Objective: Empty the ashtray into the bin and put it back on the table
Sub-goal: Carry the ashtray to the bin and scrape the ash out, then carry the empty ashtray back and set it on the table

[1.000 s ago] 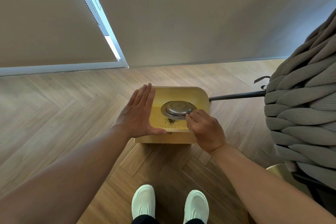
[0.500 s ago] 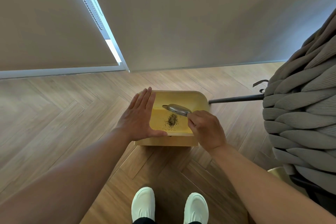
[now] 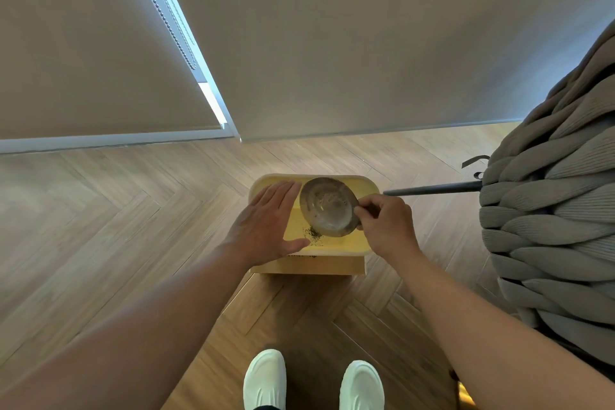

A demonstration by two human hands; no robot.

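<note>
A round metal ashtray [image 3: 327, 206] is held over the yellow bin [image 3: 361, 184] on the floor, its hollow side turned up toward me. My right hand [image 3: 386, 223] pinches the ashtray's right rim. My left hand [image 3: 268, 226] lies flat, fingers together, on the bin's left edge, holding nothing. A small heap of dark ash [image 3: 312, 234] lies on the bin's yellow bottom, just below the ashtray.
The bin stands on herringbone wood floor [image 3: 116, 226]. A chair of thick grey woven cord [image 3: 549, 226] with a dark metal leg [image 3: 432, 190] fills the right side. Roller blinds [image 3: 332, 43] hang behind. My white shoes [image 3: 312, 379] are at the bottom.
The ashtray went from upside down over the bin, through edge-on, to hollow side up. Ash has dropped into the bin. My left hand stayed on the bin's edge.
</note>
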